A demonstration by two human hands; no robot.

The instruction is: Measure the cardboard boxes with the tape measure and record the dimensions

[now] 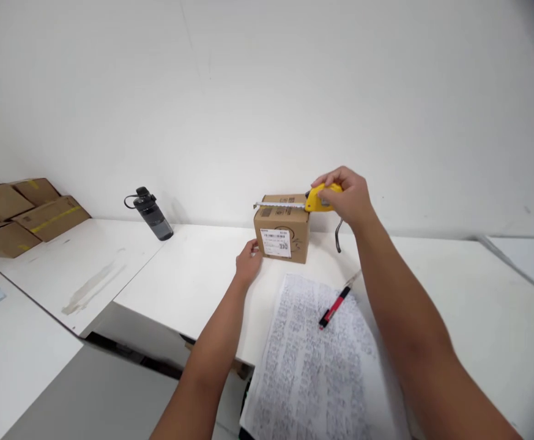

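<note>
A small cardboard box (296, 249) stands on the white table, with a printed label (276, 243) and handwriting on its near side. My right hand (347, 192) grips a yellow tape measure (315, 200) at the box's upper right corner. Its pulled-out blade (278, 205) lies across the box top, the hook end reaching past the left edge. A dark wrist strap (338, 237) dangles from the tape measure. At the box's lower left side is my left hand (249, 261), its fingers against the cardboard and partly hidden behind it.
Sheets covered in writing (312, 366) lie in front of the box, with a red and black pen (335, 307) on top. A dark water bottle (152, 214) stands to the left. Several cardboard boxes (58, 217) are piled at far left. A white wall (248, 91) rises behind the table.
</note>
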